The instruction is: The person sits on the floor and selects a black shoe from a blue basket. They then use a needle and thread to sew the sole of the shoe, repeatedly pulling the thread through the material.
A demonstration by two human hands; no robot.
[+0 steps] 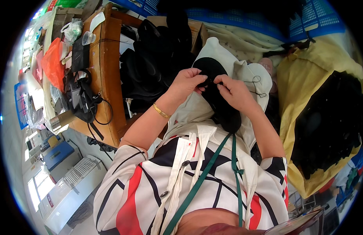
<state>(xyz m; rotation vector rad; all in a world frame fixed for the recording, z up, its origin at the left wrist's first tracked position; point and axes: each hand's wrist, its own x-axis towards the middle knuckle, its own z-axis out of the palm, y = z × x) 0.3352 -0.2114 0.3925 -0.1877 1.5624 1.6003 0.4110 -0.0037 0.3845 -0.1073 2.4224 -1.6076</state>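
A long black shoe (224, 111), soft-looking and rounded at both ends, lies lengthwise over my lap on a whitish cloth (213, 47). My left hand (186, 84) pinches its edge on the left, thumb and forefinger pressed together. From the other side my right hand (233, 92) grips it with bent fingers, the two hands' fingertips a small gap apart. Anything tiny between the fingertips is too small to make out. A dark looped thread (258, 86) trails over the cloth to the right of my right hand.
Left of me, a wooden table (105, 74) carries an orange plastic bag (53, 64), a black bag (81, 96) and a clear cup (88, 38). Dark shoe-like pieces (148, 62) are heaped beside it. At right stands a yellow sack (303, 78) with black contents; blue crates (248, 21) stand beyond.
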